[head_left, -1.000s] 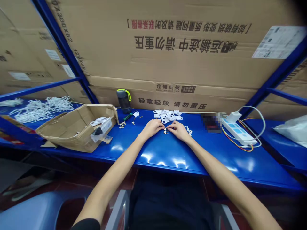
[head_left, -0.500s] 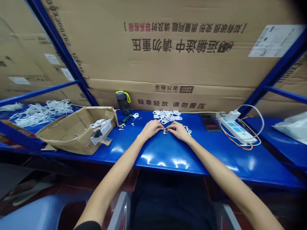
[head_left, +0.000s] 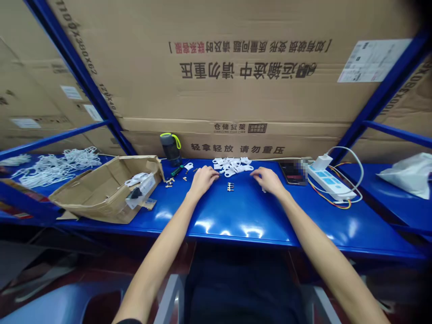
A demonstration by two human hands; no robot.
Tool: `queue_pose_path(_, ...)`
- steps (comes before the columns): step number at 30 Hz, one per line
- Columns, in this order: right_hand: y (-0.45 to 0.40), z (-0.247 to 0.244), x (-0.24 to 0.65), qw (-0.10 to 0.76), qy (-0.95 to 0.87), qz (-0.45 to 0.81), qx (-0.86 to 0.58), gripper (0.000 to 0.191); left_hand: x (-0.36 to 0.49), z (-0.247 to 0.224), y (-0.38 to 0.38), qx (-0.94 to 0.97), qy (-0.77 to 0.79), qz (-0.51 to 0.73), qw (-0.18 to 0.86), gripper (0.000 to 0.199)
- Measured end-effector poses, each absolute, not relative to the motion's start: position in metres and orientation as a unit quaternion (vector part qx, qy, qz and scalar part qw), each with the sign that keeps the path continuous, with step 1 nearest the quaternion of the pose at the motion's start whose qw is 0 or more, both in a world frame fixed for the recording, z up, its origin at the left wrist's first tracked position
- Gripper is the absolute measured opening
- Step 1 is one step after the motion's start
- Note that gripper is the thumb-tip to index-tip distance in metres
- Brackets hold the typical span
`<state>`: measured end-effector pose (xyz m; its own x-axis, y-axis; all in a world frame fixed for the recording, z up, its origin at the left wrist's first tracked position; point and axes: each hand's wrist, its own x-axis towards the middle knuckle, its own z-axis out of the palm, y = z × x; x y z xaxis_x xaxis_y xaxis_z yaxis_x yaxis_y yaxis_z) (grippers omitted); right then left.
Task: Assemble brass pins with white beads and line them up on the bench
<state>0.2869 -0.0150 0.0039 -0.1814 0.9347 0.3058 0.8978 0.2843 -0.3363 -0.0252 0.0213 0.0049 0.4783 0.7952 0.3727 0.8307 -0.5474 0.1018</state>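
Note:
A short row of small dark pin-like pieces with pale ends (head_left: 230, 186) lies on the blue tabletop (head_left: 216, 211), between my hands and touched by neither. My left hand (head_left: 204, 179) rests to the left of the row, fingers loosely curved and apart, with nothing visible in them. On the other side, my right hand (head_left: 269, 181) hovers low with bent, parted fingers, and no held piece shows. It covers most of the tiny white pieces (head_left: 263, 190) beneath it. Just behind the row is a pile of flat white plastic parts (head_left: 232, 165).
On the left stand an open cardboard box (head_left: 94, 198) and a dark bottle (head_left: 170, 148). Near the bottle lie a green-handled tool (head_left: 177, 171) and small brass-coloured pieces (head_left: 169, 182). A phone (head_left: 292, 173) and a white power strip (head_left: 332, 182) with looping cables are on the right.
Both hands have let go of the row of small pieces and moved apart, left hand leftward and right hand rightward. The row now lies uncovered. The view has shifted slightly.

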Motion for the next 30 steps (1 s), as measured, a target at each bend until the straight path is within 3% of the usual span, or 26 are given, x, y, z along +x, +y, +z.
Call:
queue_pose_path(13,-0.014,0.006,0.318,0.153,-0.775,0.01,-0.613,0.026,-0.048,-0.001,0.023,-0.872,-0.45,-0.182,0.064,0.031)
queue_pose_path(30,-0.024,0.011,0.295,0.111,-0.743,0.003,-0.66,0.022,-0.072,0.0,0.026,-0.869,-0.429,-0.244,-0.035,0.03)
